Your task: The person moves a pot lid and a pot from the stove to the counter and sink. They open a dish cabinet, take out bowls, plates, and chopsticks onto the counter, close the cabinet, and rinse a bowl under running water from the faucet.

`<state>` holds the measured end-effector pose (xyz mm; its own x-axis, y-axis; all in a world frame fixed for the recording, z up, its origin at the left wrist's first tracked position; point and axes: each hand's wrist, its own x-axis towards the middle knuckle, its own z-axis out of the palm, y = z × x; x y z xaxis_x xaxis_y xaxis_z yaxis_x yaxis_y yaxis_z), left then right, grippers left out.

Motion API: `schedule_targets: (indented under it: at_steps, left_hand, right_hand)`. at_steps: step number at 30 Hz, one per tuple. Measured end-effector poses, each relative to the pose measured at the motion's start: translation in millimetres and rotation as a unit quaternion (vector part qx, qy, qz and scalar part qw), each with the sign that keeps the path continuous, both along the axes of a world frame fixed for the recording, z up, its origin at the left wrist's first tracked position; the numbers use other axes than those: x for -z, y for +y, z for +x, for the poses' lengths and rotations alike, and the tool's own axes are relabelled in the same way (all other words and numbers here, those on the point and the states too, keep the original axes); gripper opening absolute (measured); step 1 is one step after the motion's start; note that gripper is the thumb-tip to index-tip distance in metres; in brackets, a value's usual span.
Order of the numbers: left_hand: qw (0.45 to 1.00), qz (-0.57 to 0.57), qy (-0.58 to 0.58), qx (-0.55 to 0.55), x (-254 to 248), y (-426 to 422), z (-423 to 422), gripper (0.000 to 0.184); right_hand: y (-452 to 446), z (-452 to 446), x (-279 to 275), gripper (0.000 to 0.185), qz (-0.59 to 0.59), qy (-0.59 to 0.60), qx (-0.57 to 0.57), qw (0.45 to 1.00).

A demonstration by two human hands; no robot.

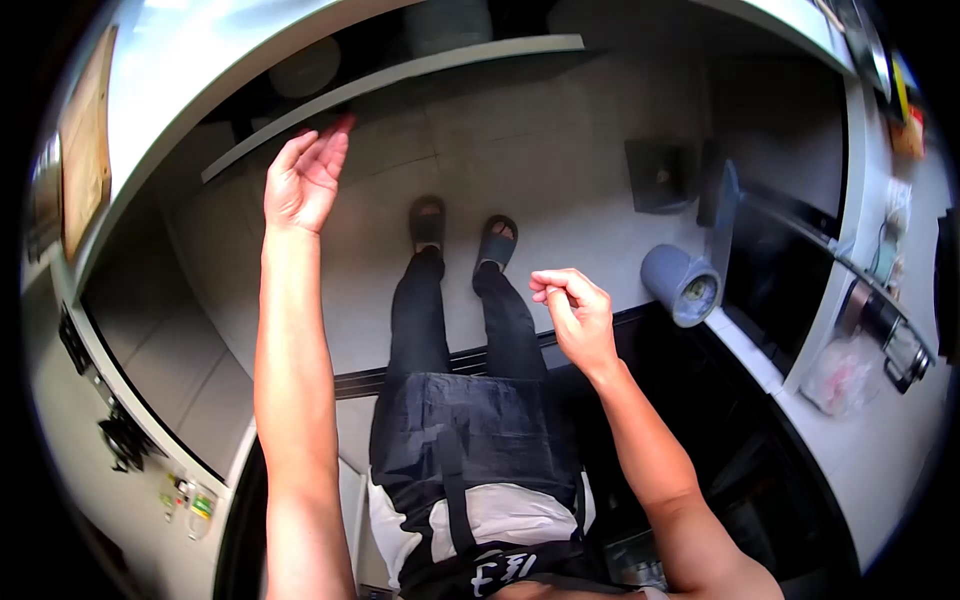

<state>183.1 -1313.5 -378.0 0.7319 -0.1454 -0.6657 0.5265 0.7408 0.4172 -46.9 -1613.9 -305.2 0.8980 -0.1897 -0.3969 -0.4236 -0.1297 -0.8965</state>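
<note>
My left hand (306, 182) is stretched forward, its fingers loosely bent and nothing seen in them. Its fingertips overlap the pale front edge of an open drawer or cabinet panel (420, 68); I cannot tell whether they touch it. Behind that edge, in the shade, sits a round pale object (305, 68) like a bowl or pot. My right hand (580, 312) hangs in the air before my legs, fingers curled in against the thumb, with nothing showing in it. Over my front lies a black apron (480, 425).
A grey bin (682, 285) stands on the tiled floor (560, 150) to the right, near a dark box-shaped object (662, 175). A white counter (170, 60) curves along the far side with a wooden board (86, 145). On the right-hand counter are a plastic bag (842, 375) and a dark bottle-like item (872, 310).
</note>
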Motion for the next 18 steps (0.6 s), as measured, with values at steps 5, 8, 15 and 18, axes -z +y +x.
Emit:
schedule_targets:
  at_steps: [5,8,15,18]
  left_hand:
    - [0.998,0.038,-0.039,0.03,7,-3,25,0.007]
    - [0.99,0.088,-0.089,0.062,13,-5,42,0.01]
    - [0.973,0.162,-0.14,0.088,24,-5,77,0.014]
    - [0.973,0.164,-0.134,0.09,26,-3,93,0.025]
  right_hand:
    - [5,-26,38,0.02,0.036,0.107,0.048,0.992]
    - [22,-30,56,0.02,0.066,0.146,0.072,0.984]
    - [60,-23,76,0.02,0.091,0.157,0.066,0.981]
    - [69,-25,90,0.02,0.086,0.165,0.069,0.98]
